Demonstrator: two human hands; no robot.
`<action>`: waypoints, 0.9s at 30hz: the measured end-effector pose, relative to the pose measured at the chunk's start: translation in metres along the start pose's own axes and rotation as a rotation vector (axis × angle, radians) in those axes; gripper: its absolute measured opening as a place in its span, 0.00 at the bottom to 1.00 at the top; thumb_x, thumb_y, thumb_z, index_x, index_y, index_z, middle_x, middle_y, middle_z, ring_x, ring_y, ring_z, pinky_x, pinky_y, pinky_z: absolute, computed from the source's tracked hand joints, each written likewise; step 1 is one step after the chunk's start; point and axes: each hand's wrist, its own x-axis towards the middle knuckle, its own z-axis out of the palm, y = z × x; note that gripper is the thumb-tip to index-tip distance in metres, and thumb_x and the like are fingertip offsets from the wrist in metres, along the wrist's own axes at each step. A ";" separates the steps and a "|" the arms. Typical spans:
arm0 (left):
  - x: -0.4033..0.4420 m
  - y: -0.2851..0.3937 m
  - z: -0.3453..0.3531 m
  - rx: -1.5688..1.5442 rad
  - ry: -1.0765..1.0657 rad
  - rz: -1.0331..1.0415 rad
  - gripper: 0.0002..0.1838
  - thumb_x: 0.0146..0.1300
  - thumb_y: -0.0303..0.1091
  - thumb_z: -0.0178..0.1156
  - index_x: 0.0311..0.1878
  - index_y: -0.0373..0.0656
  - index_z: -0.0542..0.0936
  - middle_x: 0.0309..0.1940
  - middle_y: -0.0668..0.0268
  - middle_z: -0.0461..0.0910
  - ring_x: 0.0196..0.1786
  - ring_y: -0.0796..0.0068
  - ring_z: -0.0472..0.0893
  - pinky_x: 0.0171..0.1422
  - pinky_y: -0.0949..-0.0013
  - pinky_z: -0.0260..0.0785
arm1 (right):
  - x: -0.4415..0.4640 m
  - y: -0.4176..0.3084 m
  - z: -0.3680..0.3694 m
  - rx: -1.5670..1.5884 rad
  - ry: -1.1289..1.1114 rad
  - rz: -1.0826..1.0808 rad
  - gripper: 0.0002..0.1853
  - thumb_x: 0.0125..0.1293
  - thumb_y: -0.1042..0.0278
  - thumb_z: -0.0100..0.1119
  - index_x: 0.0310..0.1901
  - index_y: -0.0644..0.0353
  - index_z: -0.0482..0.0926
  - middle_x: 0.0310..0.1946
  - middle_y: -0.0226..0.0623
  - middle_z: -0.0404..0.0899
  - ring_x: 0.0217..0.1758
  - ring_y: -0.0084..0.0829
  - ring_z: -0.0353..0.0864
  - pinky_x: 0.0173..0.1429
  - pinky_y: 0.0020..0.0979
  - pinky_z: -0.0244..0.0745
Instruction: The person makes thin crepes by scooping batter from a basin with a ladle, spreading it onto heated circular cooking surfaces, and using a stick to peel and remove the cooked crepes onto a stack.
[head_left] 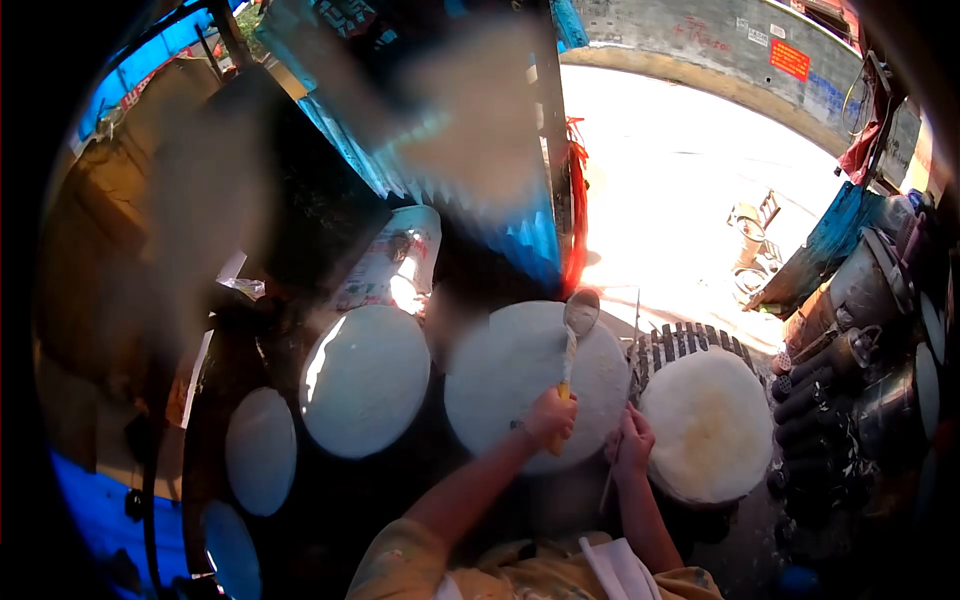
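Observation:
My left hand (552, 418) is closed around the yellow handle of a ladle (571, 340), whose round bowl points away from me over the far edge of a large white disc (500, 400). My right hand (632, 440) grips a thin stick (606, 485) that runs upright past the disc's right edge. To the right of that hand lies a thick, round, pale flatbread-like piece (705, 425) with a yellowish-brown middle. Whether the ladle touches the white disc, I cannot tell.
More white discs stand on the left: a large one (365, 385), a smaller one (260, 450) and a bluish one (232, 550). A white bucket (405, 245) is behind them. Dark cylinders (805, 405) and pots (865, 280) crowd the right side. Blurred smudges hide parts of the view.

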 end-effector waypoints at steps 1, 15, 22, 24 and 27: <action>0.005 -0.004 0.003 0.426 0.156 0.122 0.15 0.60 0.33 0.54 0.50 0.43 0.66 0.22 0.69 0.69 0.18 0.78 0.68 0.20 0.73 0.63 | 0.001 0.001 -0.001 -0.025 0.013 -0.001 0.16 0.67 0.66 0.49 0.55 0.57 0.70 0.12 0.25 0.62 0.07 0.17 0.56 0.08 0.21 0.50; 0.053 -0.024 -0.012 1.271 0.553 0.466 0.17 0.52 0.33 0.55 0.43 0.32 0.67 0.37 0.40 0.75 0.44 0.41 0.75 0.49 0.50 0.68 | 0.013 0.055 -0.023 -0.104 0.063 -0.147 0.14 0.60 0.74 0.57 0.47 0.70 0.76 0.33 0.35 0.80 0.31 0.20 0.76 0.36 0.19 0.71; 0.032 -0.012 -0.004 1.113 0.506 0.422 0.15 0.52 0.34 0.56 0.41 0.36 0.70 0.33 0.47 0.77 0.35 0.49 0.78 0.41 0.58 0.71 | 0.001 0.052 -0.038 -0.224 -0.095 -0.029 0.13 0.60 0.74 0.58 0.46 0.70 0.77 0.37 0.37 0.80 0.37 0.22 0.78 0.41 0.22 0.73; 0.018 -0.008 -0.001 0.873 0.424 0.293 0.13 0.54 0.35 0.56 0.39 0.38 0.70 0.28 0.53 0.75 0.29 0.57 0.76 0.36 0.63 0.71 | -0.012 0.038 -0.035 -0.089 -0.165 0.010 0.13 0.61 0.74 0.58 0.46 0.68 0.77 0.35 0.35 0.80 0.33 0.21 0.78 0.37 0.21 0.73; 0.010 -0.012 0.001 0.400 0.223 0.145 0.07 0.59 0.35 0.53 0.35 0.42 0.70 0.21 0.64 0.69 0.20 0.73 0.71 0.27 0.71 0.68 | -0.010 0.021 -0.022 0.072 -0.090 0.088 0.07 0.64 0.71 0.53 0.42 0.61 0.76 0.22 0.27 0.74 0.18 0.19 0.71 0.20 0.21 0.65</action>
